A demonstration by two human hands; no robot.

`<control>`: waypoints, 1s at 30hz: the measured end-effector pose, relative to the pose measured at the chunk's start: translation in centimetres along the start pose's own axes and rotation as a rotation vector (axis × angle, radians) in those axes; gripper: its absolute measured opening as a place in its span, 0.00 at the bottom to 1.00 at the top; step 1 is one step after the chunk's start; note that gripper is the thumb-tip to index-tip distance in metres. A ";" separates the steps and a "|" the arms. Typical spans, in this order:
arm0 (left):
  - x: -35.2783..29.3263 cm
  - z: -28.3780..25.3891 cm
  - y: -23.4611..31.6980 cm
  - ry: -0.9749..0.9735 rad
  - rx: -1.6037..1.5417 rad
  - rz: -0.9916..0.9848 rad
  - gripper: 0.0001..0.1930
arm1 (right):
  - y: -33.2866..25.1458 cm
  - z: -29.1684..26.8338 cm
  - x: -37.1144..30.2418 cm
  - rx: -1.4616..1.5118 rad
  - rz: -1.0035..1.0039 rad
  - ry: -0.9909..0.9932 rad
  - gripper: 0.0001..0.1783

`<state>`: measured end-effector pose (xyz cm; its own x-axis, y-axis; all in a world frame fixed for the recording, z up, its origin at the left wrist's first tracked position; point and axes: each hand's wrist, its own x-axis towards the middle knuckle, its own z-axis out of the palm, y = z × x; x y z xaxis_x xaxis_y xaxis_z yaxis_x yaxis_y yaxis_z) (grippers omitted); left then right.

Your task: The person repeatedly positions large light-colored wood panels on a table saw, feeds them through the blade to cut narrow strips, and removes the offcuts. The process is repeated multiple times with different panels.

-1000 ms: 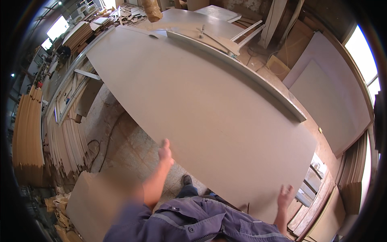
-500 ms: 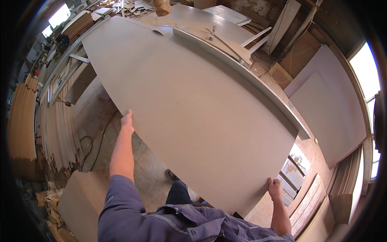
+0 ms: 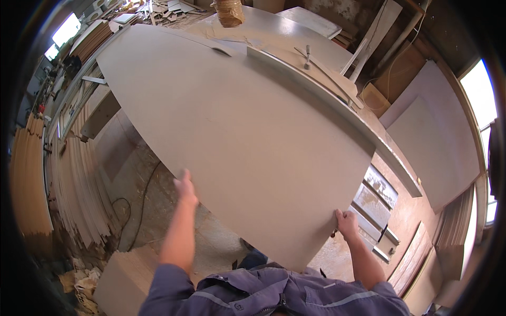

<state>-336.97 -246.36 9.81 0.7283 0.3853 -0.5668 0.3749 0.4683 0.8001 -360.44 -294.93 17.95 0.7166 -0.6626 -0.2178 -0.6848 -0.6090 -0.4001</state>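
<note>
A large beige flat panel (image 3: 226,131) lies slanted across a saw table, its right edge along a long metal fence (image 3: 337,100). Part of a dark round saw blade (image 3: 220,51) shows beside the panel's far end. My left hand (image 3: 186,188), slightly blurred, grips the left long edge with the thumb uppermost. At the near end, my right hand (image 3: 346,223) is closed over the short edge, thumb on top. The fingers beneath the panel are hidden in both hands.
Stacked boards (image 3: 31,179) stand at the left, with more sheets (image 3: 79,184) beside them. A cable (image 3: 142,205) runs over the floor. A brown wrapped duct (image 3: 229,13) hangs above the table. Large sheets (image 3: 416,137) lean at the right. A slotted metal table part (image 3: 374,200) lies beyond my right hand.
The panel has slid away along the fence, and its near end sits farther back from the fence's near tip. My right hand moved with it; my left hand is now nearer the panel's near end.
</note>
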 end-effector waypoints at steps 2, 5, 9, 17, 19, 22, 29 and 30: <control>-7.4 0.6 -3.5 0.057 0.049 -0.017 0.38 | -2.6 -1.6 -0.5 -0.022 0.014 -0.038 0.28; -14.0 1.1 -8.1 -0.057 -0.012 0.068 0.36 | -1.9 -2.0 -0.3 0.004 -0.055 -0.100 0.28; -16.1 1.0 -9.2 0.040 0.057 0.062 0.34 | -2.1 -3.5 -1.3 0.114 -0.060 -0.165 0.26; -23.0 0.9 -13.9 -0.079 -0.071 0.004 0.36 | 0.3 -3.4 -0.6 0.075 -0.146 -0.197 0.25; -26.1 1.1 -16.1 -0.120 -0.073 0.024 0.37 | 0.7 -3.1 -0.1 0.041 -0.187 -0.186 0.26; -28.7 1.4 -16.9 -0.071 -0.100 -0.065 0.37 | 1.4 -2.8 -0.7 -0.006 -0.202 -0.151 0.26; -28.8 1.4 -16.6 -0.090 -0.124 -0.049 0.33 | 0.3 -3.9 -1.5 0.012 -0.197 -0.123 0.27; -27.9 0.7 -17.3 -0.099 -0.126 -0.042 0.33 | 0.2 -4.0 -1.7 0.029 -0.197 -0.150 0.27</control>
<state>-363.39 -265.81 11.94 0.7687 0.2857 -0.5723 0.3359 0.5812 0.7412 -362.32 -295.70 21.73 0.8490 -0.4591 -0.2616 -0.5274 -0.7059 -0.4727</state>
